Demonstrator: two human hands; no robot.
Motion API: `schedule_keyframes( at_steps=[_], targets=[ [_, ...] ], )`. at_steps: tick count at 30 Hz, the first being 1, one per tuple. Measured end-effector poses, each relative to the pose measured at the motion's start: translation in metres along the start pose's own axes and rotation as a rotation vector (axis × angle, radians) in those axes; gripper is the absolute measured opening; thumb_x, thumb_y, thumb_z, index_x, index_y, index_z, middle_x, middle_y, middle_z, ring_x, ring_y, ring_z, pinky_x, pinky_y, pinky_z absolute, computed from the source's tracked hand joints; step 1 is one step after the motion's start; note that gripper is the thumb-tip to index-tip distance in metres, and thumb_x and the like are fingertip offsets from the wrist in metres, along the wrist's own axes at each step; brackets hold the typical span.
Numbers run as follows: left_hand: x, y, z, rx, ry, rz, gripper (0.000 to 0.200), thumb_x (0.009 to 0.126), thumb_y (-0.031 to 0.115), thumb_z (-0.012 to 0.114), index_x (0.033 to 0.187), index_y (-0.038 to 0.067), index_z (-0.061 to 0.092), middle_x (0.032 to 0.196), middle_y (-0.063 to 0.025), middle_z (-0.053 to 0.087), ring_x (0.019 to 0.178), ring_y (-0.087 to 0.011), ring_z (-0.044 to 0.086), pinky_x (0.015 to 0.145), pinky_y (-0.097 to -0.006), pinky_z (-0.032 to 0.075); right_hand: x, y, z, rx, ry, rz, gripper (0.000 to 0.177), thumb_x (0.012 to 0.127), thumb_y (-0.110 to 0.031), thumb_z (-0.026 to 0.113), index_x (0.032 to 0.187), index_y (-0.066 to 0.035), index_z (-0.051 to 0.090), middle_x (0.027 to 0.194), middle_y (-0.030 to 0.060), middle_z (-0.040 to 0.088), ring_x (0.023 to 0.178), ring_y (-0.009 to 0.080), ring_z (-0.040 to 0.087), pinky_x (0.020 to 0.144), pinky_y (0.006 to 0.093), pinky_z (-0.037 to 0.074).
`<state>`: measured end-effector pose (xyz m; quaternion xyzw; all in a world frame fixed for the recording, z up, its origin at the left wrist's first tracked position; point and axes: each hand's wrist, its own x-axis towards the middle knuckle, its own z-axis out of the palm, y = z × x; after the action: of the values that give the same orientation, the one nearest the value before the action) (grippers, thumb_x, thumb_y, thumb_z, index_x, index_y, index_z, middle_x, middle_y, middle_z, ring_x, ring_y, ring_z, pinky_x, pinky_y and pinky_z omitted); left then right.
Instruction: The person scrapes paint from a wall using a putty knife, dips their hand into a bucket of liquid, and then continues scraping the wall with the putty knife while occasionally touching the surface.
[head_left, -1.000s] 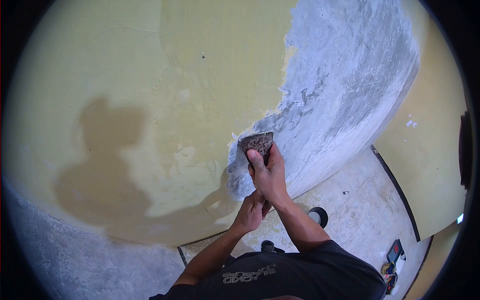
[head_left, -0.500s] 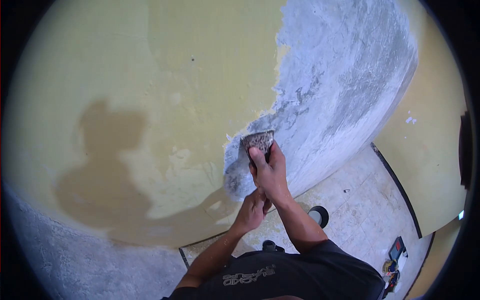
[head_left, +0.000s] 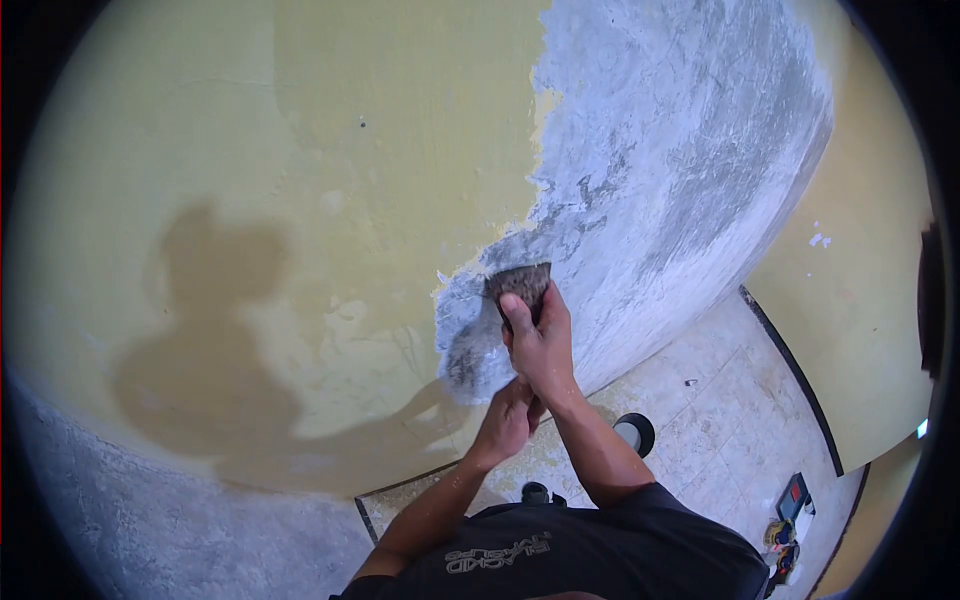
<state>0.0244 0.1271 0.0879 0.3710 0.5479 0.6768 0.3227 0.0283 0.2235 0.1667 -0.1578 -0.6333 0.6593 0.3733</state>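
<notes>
A scraper [head_left: 524, 285] with a wide, paint-speckled blade lies against the grey bared patch [head_left: 680, 170] of the wall, close to the ragged edge of the yellow paint [head_left: 400, 200]. My right hand [head_left: 541, 345] is closed on it, thumb pressed along the lower part of the blade. Below, my left hand [head_left: 508, 425] is closed just under my right hand, at the handle end; both palms hide the handle. Flakes of loosened paint cling along the border left of the blade.
A tiled floor [head_left: 710, 400] with scattered paint crumbs lies under the wall. A round container [head_left: 634, 433] stands right of my right forearm. Farther right are several small items beside a dark box [head_left: 795, 497]. My shadow [head_left: 215, 340] falls on the yellow wall.
The wall has shifted slightly left in view. Against it, the scraper sits a little farther right of the paint edge, and its blade looks darker. Both hands keep their hold.
</notes>
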Motion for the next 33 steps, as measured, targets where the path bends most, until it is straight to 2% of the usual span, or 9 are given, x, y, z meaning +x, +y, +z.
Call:
schedule_keyframes(
  at_steps=[3, 7, 9, 13, 14, 20, 25, 27, 33],
  targets=[
    [0.002, -0.007, 0.002, -0.027, -0.007, 0.052, 0.054, 0.104, 0.051, 0.02, 0.086, 0.006, 0.046, 0.058, 0.0014, 0.04, 0.048, -0.008, 0.039, 0.044, -0.0258, 0.034, 0.002, -0.005, 0.0, -0.064, -0.015, -0.042, 0.027, 0.093, -0.025, 0.065, 0.1, -0.001, 0.053, 0.067, 0.0014, 0.055, 0.054, 0.0087, 0.051, 0.051, 0.0249, 0.042],
    [-0.005, -0.012, 0.013, -0.072, 0.011, -0.06, 0.055, 0.104, 0.052, 0.02, 0.088, 0.006, 0.046, 0.057, 0.0018, 0.039, 0.046, -0.0081, 0.037, 0.044, -0.0262, 0.033, -0.005, 0.006, -0.005, -0.11, 0.02, -0.017, 0.03, 0.092, -0.027, 0.066, 0.098, 0.0, 0.054, 0.067, 0.0035, 0.057, 0.054, 0.0104, 0.052, 0.05, 0.0275, 0.043],
    [0.0, -0.001, 0.009, 0.061, 0.047, 0.092, 0.054, 0.104, 0.051, 0.021, 0.088, 0.006, 0.047, 0.057, 0.0017, 0.039, 0.046, -0.0082, 0.037, 0.044, -0.0264, 0.033, 0.001, -0.006, -0.001, -0.152, 0.03, -0.057, 0.031, 0.092, -0.028, 0.066, 0.097, 0.0, 0.054, 0.065, 0.0045, 0.057, 0.054, 0.0114, 0.052, 0.05, 0.0285, 0.043],
    [0.0, -0.009, 0.003, 0.068, 0.019, 0.08, 0.052, 0.105, 0.048, 0.021, 0.088, 0.006, 0.047, 0.057, 0.0015, 0.039, 0.047, -0.0081, 0.038, 0.044, -0.0263, 0.034, 0.003, -0.001, 0.0, -0.167, 0.04, -0.132, 0.03, 0.091, -0.028, 0.066, 0.098, 0.0, 0.055, 0.063, 0.0044, 0.056, 0.054, 0.0113, 0.052, 0.051, 0.0285, 0.043],
    [-0.005, -0.021, 0.009, -0.043, 0.011, -0.026, 0.053, 0.104, 0.05, 0.021, 0.088, 0.006, 0.047, 0.057, 0.0011, 0.039, 0.048, -0.0082, 0.04, 0.045, -0.0264, 0.034, -0.002, 0.005, -0.005, -0.14, 0.007, -0.058, 0.031, 0.092, -0.028, 0.066, 0.098, 0.0, 0.055, 0.064, 0.0042, 0.057, 0.054, 0.011, 0.052, 0.051, 0.0283, 0.043],
    [0.005, -0.001, 0.004, -0.043, -0.005, 0.022, 0.057, 0.103, 0.053, 0.019, 0.083, 0.007, 0.044, 0.06, 0.0009, 0.04, 0.048, -0.009, 0.041, 0.045, -0.0265, 0.036, 0.0, -0.009, 0.002, -0.123, -0.007, -0.047, 0.032, 0.092, -0.028, 0.067, 0.098, 0.001, 0.055, 0.064, 0.0036, 0.057, 0.053, 0.0103, 0.053, 0.05, 0.0265, 0.043],
    [-0.002, -0.001, 0.007, -0.094, 0.007, -0.006, 0.053, 0.104, 0.05, 0.02, 0.085, 0.006, 0.044, 0.059, 0.0016, 0.039, 0.048, -0.0081, 0.038, 0.044, -0.0257, 0.034, 0.001, -0.011, 0.005, -0.093, -0.003, -0.056, 0.028, 0.092, -0.025, 0.066, 0.097, 0.001, 0.054, 0.065, 0.0027, 0.057, 0.053, 0.01, 0.053, 0.05, 0.0264, 0.043],
    [0.005, 0.009, -0.001, -0.008, -0.021, 0.099, 0.053, 0.104, 0.05, 0.02, 0.086, 0.007, 0.044, 0.06, 0.0018, 0.039, 0.048, -0.0075, 0.038, 0.044, -0.0256, 0.034, 0.002, -0.019, 0.009, -0.115, 0.008, -0.039, 0.028, 0.092, -0.025, 0.066, 0.098, 0.001, 0.054, 0.065, 0.0024, 0.057, 0.054, 0.0097, 0.053, 0.05, 0.0262, 0.043],
    [-0.002, 0.006, 0.004, -0.13, 0.005, -0.046, 0.054, 0.104, 0.05, 0.02, 0.086, 0.006, 0.045, 0.059, 0.0013, 0.039, 0.048, -0.0077, 0.037, 0.045, -0.0255, 0.033, 0.0, -0.012, 0.005, -0.102, -0.011, -0.016, 0.028, 0.092, -0.025, 0.066, 0.097, 0.0, 0.054, 0.066, 0.0029, 0.058, 0.054, 0.0098, 0.053, 0.05, 0.0263, 0.043]
  ],
)
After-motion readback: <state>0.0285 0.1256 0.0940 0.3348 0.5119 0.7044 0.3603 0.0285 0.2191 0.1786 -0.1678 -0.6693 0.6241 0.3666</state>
